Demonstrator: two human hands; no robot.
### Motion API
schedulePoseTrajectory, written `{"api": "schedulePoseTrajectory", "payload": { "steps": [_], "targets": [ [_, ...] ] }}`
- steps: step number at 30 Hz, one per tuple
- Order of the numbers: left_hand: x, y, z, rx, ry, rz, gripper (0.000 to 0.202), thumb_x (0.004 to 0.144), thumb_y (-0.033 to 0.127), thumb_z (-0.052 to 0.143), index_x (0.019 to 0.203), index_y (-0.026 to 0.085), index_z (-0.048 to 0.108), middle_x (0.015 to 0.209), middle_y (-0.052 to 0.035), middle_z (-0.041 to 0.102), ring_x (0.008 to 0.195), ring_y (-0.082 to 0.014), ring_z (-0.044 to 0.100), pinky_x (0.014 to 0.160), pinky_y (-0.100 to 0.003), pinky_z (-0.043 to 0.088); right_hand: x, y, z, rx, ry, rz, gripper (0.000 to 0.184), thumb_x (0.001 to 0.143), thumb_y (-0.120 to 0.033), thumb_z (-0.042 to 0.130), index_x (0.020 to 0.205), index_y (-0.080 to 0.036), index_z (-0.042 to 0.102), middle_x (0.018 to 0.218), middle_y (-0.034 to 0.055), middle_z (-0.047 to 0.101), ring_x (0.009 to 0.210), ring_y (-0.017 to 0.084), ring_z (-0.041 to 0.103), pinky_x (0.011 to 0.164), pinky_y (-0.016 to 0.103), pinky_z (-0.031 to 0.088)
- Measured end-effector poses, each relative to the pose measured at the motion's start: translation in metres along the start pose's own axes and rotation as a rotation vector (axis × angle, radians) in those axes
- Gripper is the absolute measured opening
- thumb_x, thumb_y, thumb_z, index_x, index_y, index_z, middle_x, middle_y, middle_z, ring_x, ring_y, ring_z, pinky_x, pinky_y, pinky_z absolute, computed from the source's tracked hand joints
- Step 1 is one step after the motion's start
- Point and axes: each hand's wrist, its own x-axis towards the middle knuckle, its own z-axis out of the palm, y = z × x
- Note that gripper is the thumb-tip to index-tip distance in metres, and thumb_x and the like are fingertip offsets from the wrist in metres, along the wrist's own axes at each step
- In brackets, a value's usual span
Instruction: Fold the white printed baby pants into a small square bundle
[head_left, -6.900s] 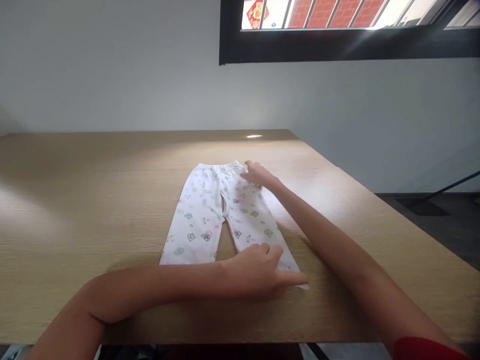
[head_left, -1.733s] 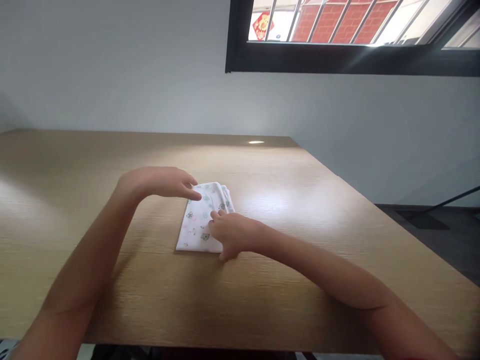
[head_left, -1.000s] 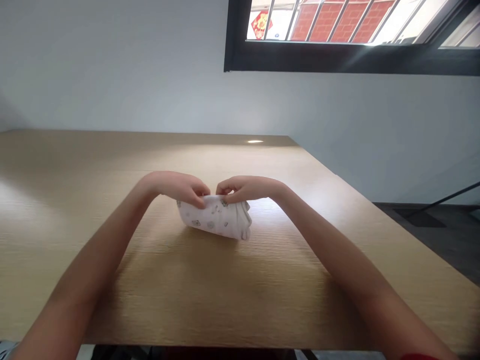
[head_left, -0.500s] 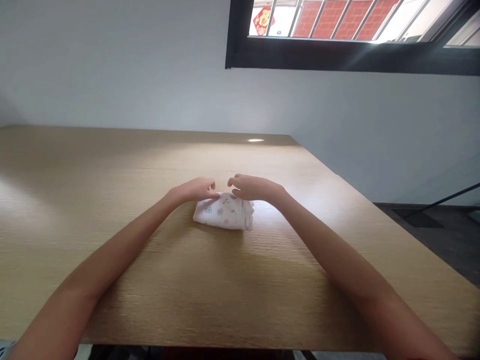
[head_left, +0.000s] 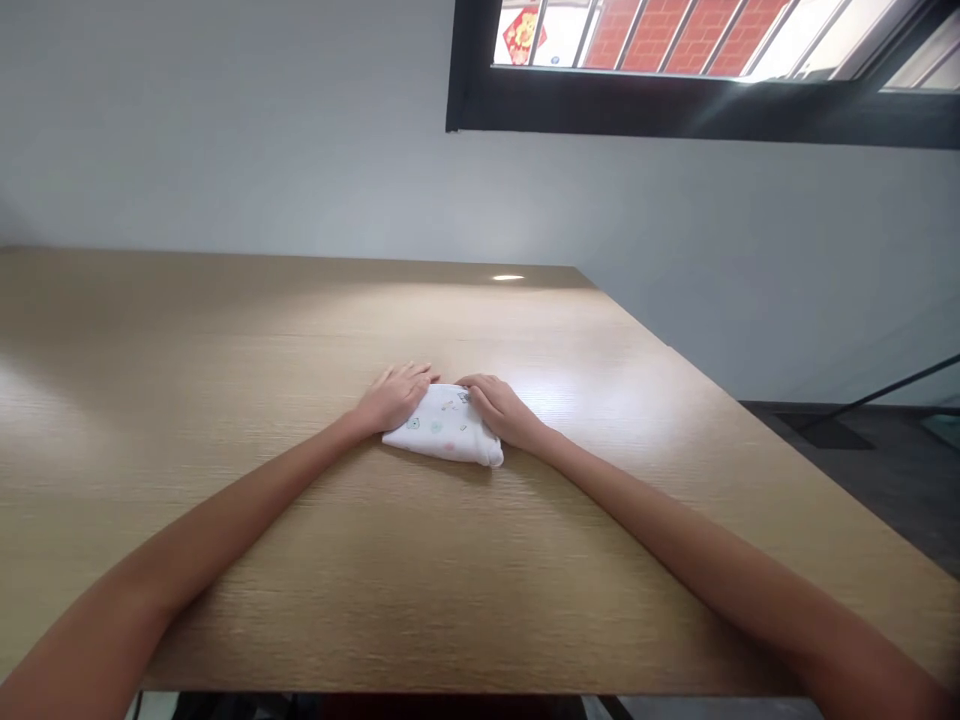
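A small bundle of folded white printed baby trousers (head_left: 442, 428) lies near the middle of the wooden table (head_left: 225, 400). Its cloth shows small green and pink motifs. My left hand (head_left: 394, 397) rests on the bundle's left end, fingers spread and pointing toward the far side. My right hand (head_left: 499, 410) lies over its right part, with the fingertips near the top fold. Both hands press down from above without gripping, and they hide part of the cloth.
The table's wood top spreads widely on both sides of my arms. A pale wall (head_left: 225, 150) stands behind it, with a black-framed window (head_left: 675, 60) above. Beyond the right table edge lies a dark floor (head_left: 847, 470) with a thin black rod (head_left: 892, 380).
The bundle now lies flatter and lower than the rounded roll of a moment ago. My hands have come down from its far edge and now rest flat on top.
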Motion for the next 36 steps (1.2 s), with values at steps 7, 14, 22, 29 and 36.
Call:
{"api": "schedulePoseTrajectory", "payload": {
  "steps": [7,14,22,29,36],
  "targets": [
    [-0.019,0.005,-0.018,-0.493,-0.007,-0.026,0.045,0.085,0.048,0.033,0.112,0.018,0.053,0.115,-0.0045,0.056,0.103,-0.0197,0.051,0.086,-0.029,0.042,-0.048,-0.005,-0.015,0.251,0.177,-0.084,0.029,0.080,-0.036,0.045,0.104,-0.020,0.037,0.108,0.0100,0.040,0.101,0.023,0.043,0.083,0.038,0.042],
    [-0.062,0.020,-0.014,-0.707,0.199,-0.218,0.026,0.076,0.041,0.050,0.077,0.016,0.058,0.073,-0.0011,0.060,0.065,-0.0150,0.054,0.057,-0.024,0.042,-0.051,-0.009,-0.007,0.118,0.198,-0.068,0.039,0.077,-0.028,0.049,0.111,-0.022,0.030,0.120,0.0116,0.025,0.114,0.026,0.031,0.084,0.038,0.042],
    [-0.082,0.032,-0.013,-0.542,0.199,-0.232,0.035,0.083,0.037,0.036,0.060,0.015,0.053,0.065,-0.0009,0.055,0.065,-0.0154,0.049,0.063,-0.027,0.039,-0.047,-0.003,0.000,0.159,0.256,0.076,0.019,0.085,-0.026,0.042,0.104,-0.022,0.040,0.111,0.0086,0.038,0.078,0.017,0.050,0.065,0.033,0.048],
    [-0.083,0.041,-0.001,-0.231,0.213,-0.102,0.022,0.082,0.027,0.042,0.093,0.018,0.059,0.104,-0.0063,0.055,0.100,-0.0223,0.045,0.090,-0.037,0.035,-0.059,-0.030,-0.004,-0.033,0.135,-0.346,0.031,0.086,-0.023,0.042,0.117,-0.023,0.044,0.124,0.0100,0.036,0.118,0.027,0.031,0.094,0.047,0.034],
    [-0.087,0.086,0.008,-0.826,0.062,0.069,0.021,0.087,0.031,0.043,0.104,0.019,0.048,0.094,-0.0036,0.059,0.086,-0.0165,0.054,0.078,-0.030,0.042,-0.087,-0.068,-0.004,0.006,0.073,-0.222,0.050,0.083,-0.027,0.045,0.131,-0.024,0.032,0.140,0.0094,0.007,0.129,0.032,0.011,0.100,0.052,0.027]
  ]
}}
